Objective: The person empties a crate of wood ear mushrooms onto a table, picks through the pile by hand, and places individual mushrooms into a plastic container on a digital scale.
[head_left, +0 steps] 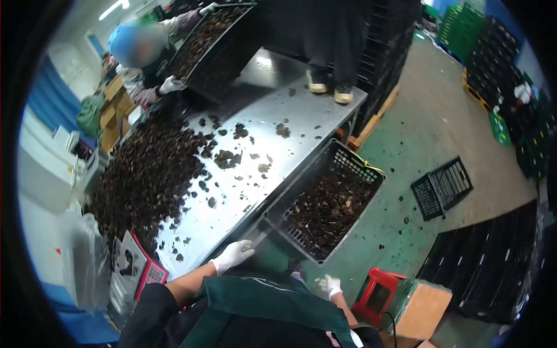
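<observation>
My left hand (234, 256), in a white glove, is just off the near long edge of the metal table (197, 232), with its fingers stretched out and nothing seen in them. Lower right, my right hand (329, 285), also gloved, has its fingers apart and holds nothing. Both hands are near the close end of a black slatted crate (354, 235), which stands beside the table. Dark brown, mushroom-like pieces (333, 203) lie in the crate. A large heap of similar dark pieces (151, 168) covers the table's left side, with loose ones scattered on the metal.
Across the table a person in a blue cap tilts a full black crate (217, 55). Another person's shoes (342, 94) are on the tabletop. A black crate (442, 188), a red stool (371, 293), a box (420, 307) and stacked black crates (481, 255) are at right.
</observation>
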A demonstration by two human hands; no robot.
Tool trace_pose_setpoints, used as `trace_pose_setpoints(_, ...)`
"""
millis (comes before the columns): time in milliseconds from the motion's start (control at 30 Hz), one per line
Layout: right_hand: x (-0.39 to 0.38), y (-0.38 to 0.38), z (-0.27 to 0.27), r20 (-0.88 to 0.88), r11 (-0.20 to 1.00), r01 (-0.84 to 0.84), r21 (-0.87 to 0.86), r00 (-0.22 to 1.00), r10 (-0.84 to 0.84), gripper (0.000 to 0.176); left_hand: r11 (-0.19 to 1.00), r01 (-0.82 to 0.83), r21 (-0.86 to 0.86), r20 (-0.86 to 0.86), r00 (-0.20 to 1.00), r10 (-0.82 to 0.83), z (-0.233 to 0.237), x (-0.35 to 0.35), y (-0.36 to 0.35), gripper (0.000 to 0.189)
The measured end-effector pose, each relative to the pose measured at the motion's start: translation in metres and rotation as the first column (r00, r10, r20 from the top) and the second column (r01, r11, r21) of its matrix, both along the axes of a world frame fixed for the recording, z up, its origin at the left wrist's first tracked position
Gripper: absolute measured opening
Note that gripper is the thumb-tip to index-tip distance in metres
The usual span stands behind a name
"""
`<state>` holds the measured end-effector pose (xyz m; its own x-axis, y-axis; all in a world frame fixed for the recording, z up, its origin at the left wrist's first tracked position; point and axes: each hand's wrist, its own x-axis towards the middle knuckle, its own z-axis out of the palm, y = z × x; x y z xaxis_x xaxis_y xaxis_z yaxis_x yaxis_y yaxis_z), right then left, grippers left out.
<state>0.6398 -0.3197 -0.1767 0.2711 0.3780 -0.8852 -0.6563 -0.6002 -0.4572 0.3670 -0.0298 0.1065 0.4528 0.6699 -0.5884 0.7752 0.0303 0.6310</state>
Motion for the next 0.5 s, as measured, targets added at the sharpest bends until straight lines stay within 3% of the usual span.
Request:
trace_pose_setpoints(200,0.083,0.120,0.058,0.198,0.978,0.121,0.167,0.968,-0.154,0.025,0.993,-0.113,0.031,0.121,0.987,0.108,-0.009,-0.052,-0.023,0.055)
trace_pose_setpoints(233,0.086,0.141,0.067,0.219,0.975,0.119,0.188,0.963,-0.160,0.026,0.973,-0.182,0.143,0.148,0.976,0.161,-0.012,-0.062,-0.023,0.058)
trace_pose_setpoints(300,0.079,0.180,0.086,0.251,0.970,0.090,0.225,0.957,-0.147,0.025,0.896,-0.291,0.336,0.161,0.955,0.250,-0.008,-0.081,-0.020,0.070)
trace_pose_setpoints(400,0.026,0.237,0.114,0.281,0.957,-0.029,0.289,0.958,-0.056,0.029,0.723,-0.447,0.527,0.164,0.888,0.429,-0.013,-0.124,-0.004,0.092)
trace_pose_setpoints(433,0.000,0.254,0.121,0.283,0.943,-0.067,0.325,0.959,-0.030,0.029,0.722,-0.448,0.526,0.164,0.887,0.431,-0.015,-0.141,0.004,0.092)
trace_pose_setpoints(500,-0.057,0.287,0.141,0.311,0.914,-0.137,0.382,0.950,0.012,0.028,0.528,-0.513,0.676,0.180,0.811,0.557,-0.021,-0.171,0.017,0.105)
